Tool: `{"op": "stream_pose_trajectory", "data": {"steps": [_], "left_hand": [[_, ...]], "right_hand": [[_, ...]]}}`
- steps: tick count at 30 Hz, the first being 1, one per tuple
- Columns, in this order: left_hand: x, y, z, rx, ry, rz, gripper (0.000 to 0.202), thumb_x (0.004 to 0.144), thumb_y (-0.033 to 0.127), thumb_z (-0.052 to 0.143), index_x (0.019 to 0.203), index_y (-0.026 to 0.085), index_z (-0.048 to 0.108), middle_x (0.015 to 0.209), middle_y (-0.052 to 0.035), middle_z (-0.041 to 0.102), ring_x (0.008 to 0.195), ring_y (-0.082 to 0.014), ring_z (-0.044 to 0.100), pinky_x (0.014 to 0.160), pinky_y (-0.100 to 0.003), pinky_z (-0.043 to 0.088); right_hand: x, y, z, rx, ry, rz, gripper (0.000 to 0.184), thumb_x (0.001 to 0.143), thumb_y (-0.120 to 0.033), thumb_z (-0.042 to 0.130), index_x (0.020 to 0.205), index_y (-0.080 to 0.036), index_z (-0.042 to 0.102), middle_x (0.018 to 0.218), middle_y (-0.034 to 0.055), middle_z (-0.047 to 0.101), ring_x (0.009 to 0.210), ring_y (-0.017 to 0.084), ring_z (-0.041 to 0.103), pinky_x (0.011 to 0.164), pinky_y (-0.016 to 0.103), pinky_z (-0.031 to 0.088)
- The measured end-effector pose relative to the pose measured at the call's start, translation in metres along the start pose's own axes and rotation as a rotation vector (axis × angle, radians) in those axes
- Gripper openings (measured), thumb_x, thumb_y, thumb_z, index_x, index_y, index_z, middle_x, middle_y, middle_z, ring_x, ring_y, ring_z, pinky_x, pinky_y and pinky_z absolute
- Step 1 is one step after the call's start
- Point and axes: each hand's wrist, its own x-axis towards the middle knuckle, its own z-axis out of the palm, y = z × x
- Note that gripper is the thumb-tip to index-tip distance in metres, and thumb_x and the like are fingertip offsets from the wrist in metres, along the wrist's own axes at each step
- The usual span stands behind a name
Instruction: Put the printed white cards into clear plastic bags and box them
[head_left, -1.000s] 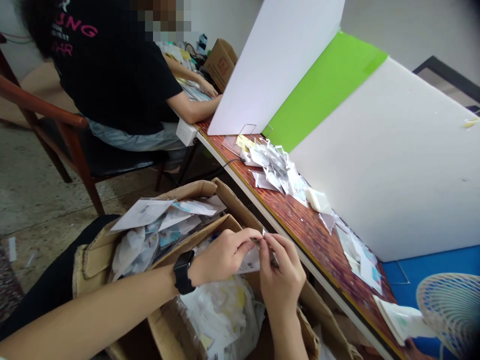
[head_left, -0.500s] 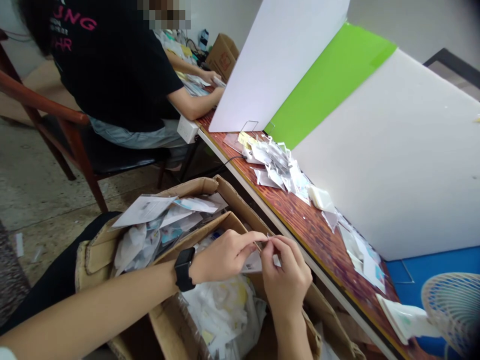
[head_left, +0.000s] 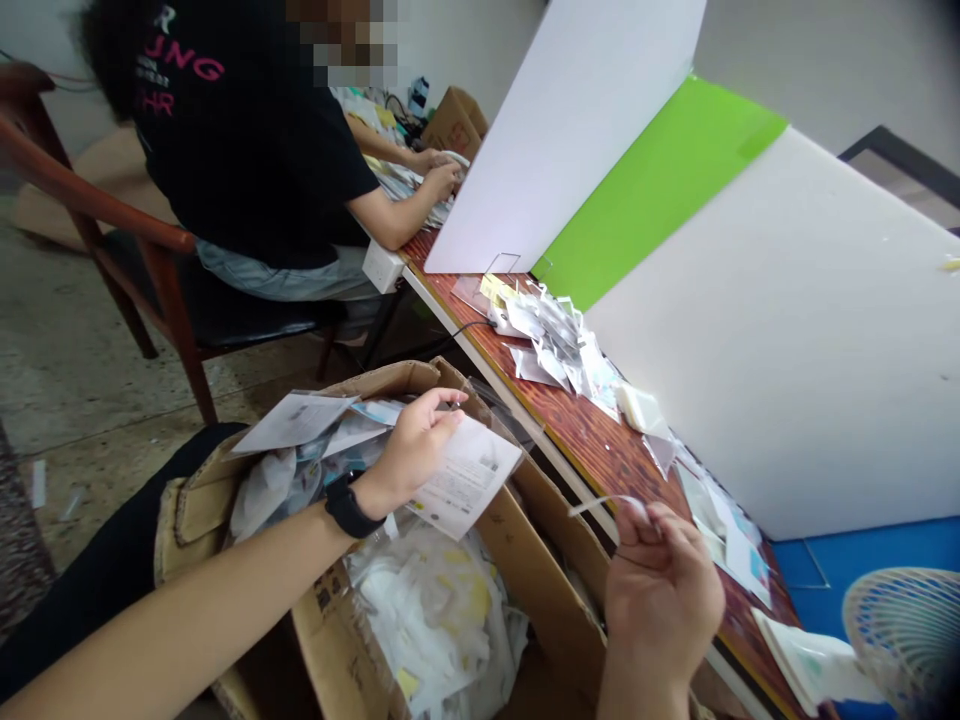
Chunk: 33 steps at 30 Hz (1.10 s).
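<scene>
My left hand (head_left: 416, 450) grips the top corner of a clear plastic sleeve (head_left: 487, 420) holding a printed white paper sheet (head_left: 465, 478), above an open cardboard box (head_left: 540, 560). A black wristwatch (head_left: 345, 505) sits on that wrist. Well to the right, my right hand (head_left: 660, 600) pinches the end of a thin white strip (head_left: 607, 504), which curves out to the left over the box flap and toward the table edge. The two hands are apart, and neither touches the table.
The box holds crumpled white plastic (head_left: 431, 615), and a second box section holds loose papers and bags (head_left: 292, 480). Plastic packets (head_left: 559, 340) lie on a wood-grain table (head_left: 600, 440) against white and green boards (head_left: 787, 300). A co-worker's hands (head_left: 439, 175) rest on papers beyond. A fan (head_left: 904, 640) stands at lower right.
My hands were together over the box, working at the sleeve and paper. My left hand has moved up and left with the sleeve, and my right has moved down and right with the strip.
</scene>
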Motion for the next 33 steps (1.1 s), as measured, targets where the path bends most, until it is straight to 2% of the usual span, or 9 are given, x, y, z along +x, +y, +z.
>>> {"op": "stream_pose_trajectory", "data": {"steps": [3,6,10,12,15,18,20,26,33], "left_hand": [[-0.001,0.006,0.0,-0.009,0.167,0.051,0.02,0.08,0.023,0.053,0.099,0.02,0.052,0.061,0.0049,0.056,0.054,-0.0098,0.049,0.051,-0.022,0.035],[-0.002,0.009,0.002,-0.024,0.195,0.055,0.022,0.078,0.023,0.054,0.099,0.016,0.052,0.06,0.0045,0.058,0.052,-0.0099,0.051,0.05,-0.022,0.037],[-0.003,0.009,0.004,-0.036,0.194,0.048,0.024,0.078,0.023,0.055,0.1,0.015,0.053,0.06,0.004,0.059,0.051,-0.0099,0.052,0.049,-0.021,0.038],[-0.004,0.009,0.004,-0.045,0.19,0.038,0.023,0.078,0.022,0.055,0.099,0.015,0.053,0.06,0.004,0.059,0.051,-0.0097,0.052,0.049,-0.021,0.038],[-0.006,0.009,0.007,-0.064,0.159,0.011,0.021,0.078,0.022,0.055,0.098,0.015,0.052,0.061,0.0039,0.06,0.052,-0.0099,0.053,0.051,-0.021,0.04],[-0.008,0.008,0.012,-0.083,0.09,-0.033,0.022,0.079,0.025,0.056,0.098,0.015,0.053,0.064,0.0019,0.062,0.058,-0.0131,0.058,0.056,-0.024,0.043],[-0.01,0.007,0.016,-0.096,0.033,-0.064,0.023,0.079,0.026,0.057,0.099,0.016,0.052,0.068,-0.0008,0.065,0.063,-0.0162,0.062,0.059,-0.027,0.046],[-0.014,0.003,0.022,-0.133,-0.064,-0.121,0.023,0.08,0.026,0.056,0.1,0.016,0.051,0.077,-0.0053,0.069,0.068,-0.018,0.064,0.062,-0.03,0.047],[-0.017,0.008,0.019,-0.146,-0.109,-0.182,0.022,0.079,0.024,0.057,0.099,0.016,0.05,0.076,-0.0029,0.066,0.068,-0.0163,0.062,0.063,-0.028,0.046]], "right_hand": [[-0.014,-0.004,0.009,-0.228,-0.545,0.061,0.01,0.078,-0.016,0.055,0.07,-0.019,0.062,0.077,0.0012,0.058,0.064,0.015,0.061,0.055,0.029,0.054],[-0.03,-0.003,0.023,-0.621,-1.031,0.082,0.015,0.08,-0.013,0.049,0.071,-0.019,0.06,0.072,0.0008,0.058,0.061,0.014,0.058,0.053,0.026,0.049],[-0.041,0.005,0.034,-0.935,-1.272,-0.085,0.025,0.078,-0.012,0.047,0.057,-0.02,0.057,0.062,-0.0007,0.058,0.056,0.013,0.053,0.052,0.024,0.042],[-0.041,0.007,0.033,-0.962,-1.231,-0.066,0.034,0.083,-0.02,0.046,0.05,-0.019,0.052,0.054,-0.0008,0.056,0.051,0.013,0.051,0.05,0.025,0.04],[-0.034,0.007,0.029,-0.903,-0.933,0.104,0.039,0.089,-0.037,0.044,0.055,-0.018,0.053,0.046,-0.0016,0.052,0.044,0.012,0.048,0.045,0.024,0.037],[-0.027,0.007,0.029,-0.677,-0.592,0.243,0.032,0.084,-0.046,0.051,0.08,-0.016,0.06,0.054,-0.0014,0.058,0.045,0.011,0.049,0.044,0.023,0.04],[-0.025,0.009,0.03,-0.524,-0.489,0.297,0.037,0.079,-0.047,0.059,0.096,-0.015,0.061,0.064,0.0002,0.062,0.051,0.012,0.053,0.046,0.023,0.044],[-0.024,0.017,0.028,-0.416,-0.432,0.384,0.031,0.075,-0.042,0.066,0.088,-0.015,0.067,0.067,0.0015,0.063,0.062,0.013,0.055,0.05,0.022,0.042],[-0.024,0.018,0.025,-0.459,-0.427,0.318,0.024,0.08,-0.04,0.061,0.075,-0.017,0.062,0.06,-0.0023,0.058,0.056,0.01,0.049,0.051,0.021,0.039]]}}
